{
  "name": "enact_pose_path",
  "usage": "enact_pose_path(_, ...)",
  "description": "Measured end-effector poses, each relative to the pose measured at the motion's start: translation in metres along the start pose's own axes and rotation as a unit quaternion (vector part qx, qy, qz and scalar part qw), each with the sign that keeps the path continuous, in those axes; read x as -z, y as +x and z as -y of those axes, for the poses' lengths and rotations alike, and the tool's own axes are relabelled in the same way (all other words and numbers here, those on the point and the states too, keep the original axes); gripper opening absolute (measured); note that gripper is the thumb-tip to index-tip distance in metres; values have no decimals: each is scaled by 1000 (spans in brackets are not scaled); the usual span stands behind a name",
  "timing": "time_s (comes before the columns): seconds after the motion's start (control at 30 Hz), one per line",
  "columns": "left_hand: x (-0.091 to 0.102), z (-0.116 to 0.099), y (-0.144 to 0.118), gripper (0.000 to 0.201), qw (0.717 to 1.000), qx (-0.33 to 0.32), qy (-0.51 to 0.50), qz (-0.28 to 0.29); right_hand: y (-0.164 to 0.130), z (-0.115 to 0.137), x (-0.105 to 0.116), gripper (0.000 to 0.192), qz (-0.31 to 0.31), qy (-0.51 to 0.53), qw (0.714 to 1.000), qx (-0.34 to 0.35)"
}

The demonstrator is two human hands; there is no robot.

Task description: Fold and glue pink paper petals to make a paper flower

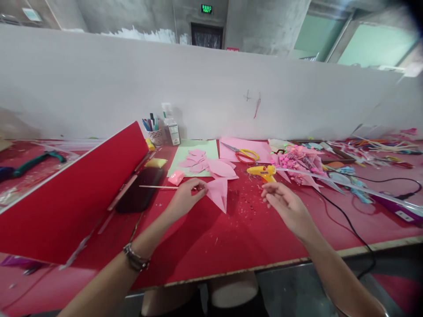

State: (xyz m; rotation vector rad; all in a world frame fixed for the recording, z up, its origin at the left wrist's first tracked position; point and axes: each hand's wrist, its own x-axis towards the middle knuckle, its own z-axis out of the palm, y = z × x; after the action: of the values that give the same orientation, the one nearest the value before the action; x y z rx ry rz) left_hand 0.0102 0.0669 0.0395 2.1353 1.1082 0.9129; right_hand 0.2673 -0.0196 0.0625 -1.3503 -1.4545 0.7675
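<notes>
My left hand (189, 196) pinches the edge of a folded, pointed piece of pink paper (218, 193) between thumb and fingers. A thin white stick (158, 187) juts out to the left of this hand; whether the fingers grip it too I cannot tell. My right hand (284, 204) hovers over the red table with its fingers loosely bent and apart, holding nothing. Just beyond its fingertips lies a yellow glue gun (262, 171). Past my left hand, cut pink paper pieces (194, 160) rest on a pale green sheet (176, 154), beside a small pink packet (176, 177).
Scissors with red and yellow handles (244, 154) lie on a pink sheet (261, 145). A black phone (142, 189) and a leaning red board (82, 189) stand at left. Pink decorations (297, 160) are heaped at right, near a black cord (346, 224). A pen cup (154, 136) stands behind.
</notes>
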Motion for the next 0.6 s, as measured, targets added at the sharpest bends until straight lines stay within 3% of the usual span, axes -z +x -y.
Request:
enact_pose_path(0.13,9,-1,7,12,995,-3,-84,-46,28,0,-20,18,2,72,997,-20)
enact_pose_path(0.33,4,5,6,10,970,40,-226,-81,50,-20,-49,19,74,126,984,-106)
enact_pose_path(0.6,-4,6,2,12,963,49,-248,-97,57,-23,-74,19,218,287,919,-160)
